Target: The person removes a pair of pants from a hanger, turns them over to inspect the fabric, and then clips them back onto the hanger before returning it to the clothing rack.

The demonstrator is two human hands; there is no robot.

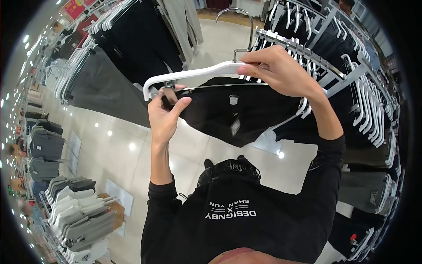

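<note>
My right hand (281,70) is closed round the middle of a white clip hanger (193,74), just beside the base of its metal hook. A thin metal bar runs beneath the hanger's white arm. From it hangs a black garment (206,108), with a small pale label and a tag on it; its full shape cannot be made out. At the hanger's left end, my left hand (165,116) pinches a metal clip (169,93) by the garment's top edge. That clip is slightly blurred, and the fingers behind it are partly hidden.
Grey trousers (103,81) and black trousers (140,42) hang on racks to the left. A metal rail (303,48) with white hangers stands close on the right. Folded-looking shirts (79,211) are at lower left. Pale shiny floor tiles (132,149) lie below.
</note>
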